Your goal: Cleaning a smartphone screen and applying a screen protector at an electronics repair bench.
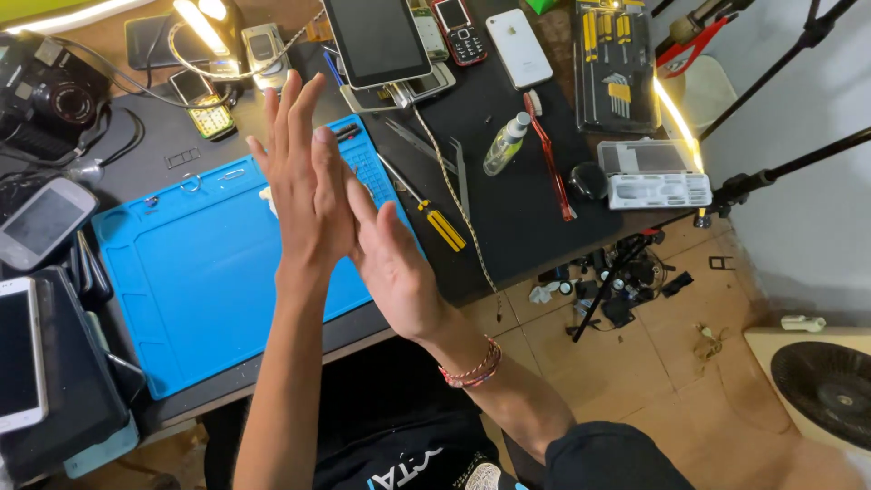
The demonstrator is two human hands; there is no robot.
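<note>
Both hands are empty: left hand (304, 181) and right hand (392, 268) press palms together, fingers straight, above the blue mat (195, 272), so work looks paused and picking up the yellow screwdriver (426, 210) to the right would need them parted.

Dark, blank tablet screen (377, 38) at the top edge, just beyond the far corner of the blue work mat (200, 272). Right of the tablet, a small red keypad phone (458, 30) with a dim screen. Left of the mat, a white phone (41, 222) with a grey screen; nearer, another white phone (20, 354), its glass reflecting light. Right of the mat, a small clear bottle (504, 145) bearing a pale label.
</note>
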